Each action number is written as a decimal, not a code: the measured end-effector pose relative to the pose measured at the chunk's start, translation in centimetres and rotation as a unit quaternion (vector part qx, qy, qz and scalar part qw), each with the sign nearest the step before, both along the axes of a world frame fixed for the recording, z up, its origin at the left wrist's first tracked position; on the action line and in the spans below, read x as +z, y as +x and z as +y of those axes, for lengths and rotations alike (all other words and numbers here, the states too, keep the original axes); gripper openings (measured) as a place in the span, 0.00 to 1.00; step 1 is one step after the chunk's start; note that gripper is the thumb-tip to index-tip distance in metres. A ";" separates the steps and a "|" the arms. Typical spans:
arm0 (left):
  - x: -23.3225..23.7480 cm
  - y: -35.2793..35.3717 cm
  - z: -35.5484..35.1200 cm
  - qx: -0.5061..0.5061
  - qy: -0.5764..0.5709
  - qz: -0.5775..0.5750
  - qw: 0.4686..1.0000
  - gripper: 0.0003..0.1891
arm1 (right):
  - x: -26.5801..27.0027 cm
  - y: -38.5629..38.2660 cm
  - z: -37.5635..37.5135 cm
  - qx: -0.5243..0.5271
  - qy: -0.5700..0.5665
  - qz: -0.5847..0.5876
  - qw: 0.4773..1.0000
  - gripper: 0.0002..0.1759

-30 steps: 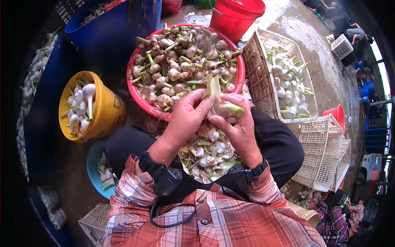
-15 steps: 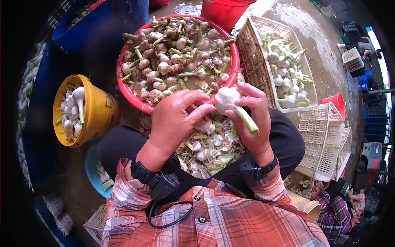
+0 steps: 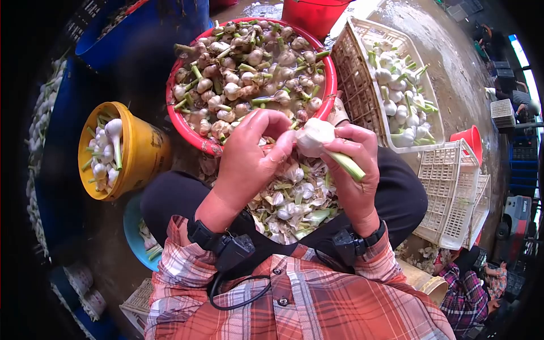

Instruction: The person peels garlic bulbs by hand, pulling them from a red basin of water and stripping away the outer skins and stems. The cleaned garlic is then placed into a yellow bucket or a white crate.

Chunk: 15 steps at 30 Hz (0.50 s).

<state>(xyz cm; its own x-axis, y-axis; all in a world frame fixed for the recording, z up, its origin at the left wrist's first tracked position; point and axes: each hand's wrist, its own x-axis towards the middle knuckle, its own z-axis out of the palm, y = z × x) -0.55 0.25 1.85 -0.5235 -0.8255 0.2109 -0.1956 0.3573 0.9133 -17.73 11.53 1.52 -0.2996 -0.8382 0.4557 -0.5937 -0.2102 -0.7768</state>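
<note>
A peeled white garlic bulb (image 3: pixel 315 137) with a cut green stem sits in my right hand (image 3: pixel 361 170), its fingers and thumb closed around the base of the stem. The stem points down to the right. My left hand (image 3: pixel 245 161) is at the bulb's left side, thumb and forefinger apart, the thumb tip right at the bulb's edge. Beneath both hands, a heap of garlic skins and trimmings (image 3: pixel 294 204) lies between my knees. Just beyond them stands a red basin (image 3: pixel 177 122) full of unpeeled garlic in water.
A white crate (image 3: pixel 439 127) holds clean garlic at the right, and a yellow bucket (image 3: pixel 148 156) holds more at the left. Stacked crates (image 3: pixel 447 192), a blue basin (image 3: pixel 134 232) and a red bucket (image 3: pixel 311 17) stand around. Another person (image 3: pixel 464 294) sits at lower right.
My left thumb and forefinger have parted and drawn back slightly from the bulb. My right hand still holds the bulb, its stem a little more level. The whole view has shifted slightly.
</note>
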 end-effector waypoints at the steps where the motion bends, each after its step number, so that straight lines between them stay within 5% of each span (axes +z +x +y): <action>1: 0.0 -0.3 0.3 -0.011 0.006 0.005 1.000 0.09 | -0.2 0.1 0.1 -0.010 -0.006 -0.008 1.000 0.17; 4: -0.6 -0.4 0.2 -0.036 -0.021 -0.001 0.999 0.09 | -0.8 0.3 0.1 -0.012 -0.025 -0.041 0.999 0.17; 6: -0.9 -0.3 0.2 -0.034 0.259 0.118 0.958 0.07 | -0.9 0.2 0.3 -0.007 -0.036 -0.068 0.997 0.17; 7: -1.6 -0.3 -0.2 -0.035 0.274 0.162 0.947 0.05 | -0.6 -0.2 0.5 0.025 -0.030 -0.107 0.994 0.16; 11: -2.7 0.9 -2.4 0.054 0.211 0.088 0.972 0.05 | -1.1 -1.7 1.6 0.073 -0.039 -0.243 0.966 0.13; 14: -1.8 1.1 -0.6 -0.181 0.112 -0.060 0.975 0.16 | 0.1 -2.5 1.9 0.065 -0.032 -0.186 0.980 0.14; 15: -1.8 0.6 -0.1 -0.216 -0.002 -0.027 0.976 0.21 | 0.5 -2.7 1.8 0.078 -0.024 -0.076 0.994 0.15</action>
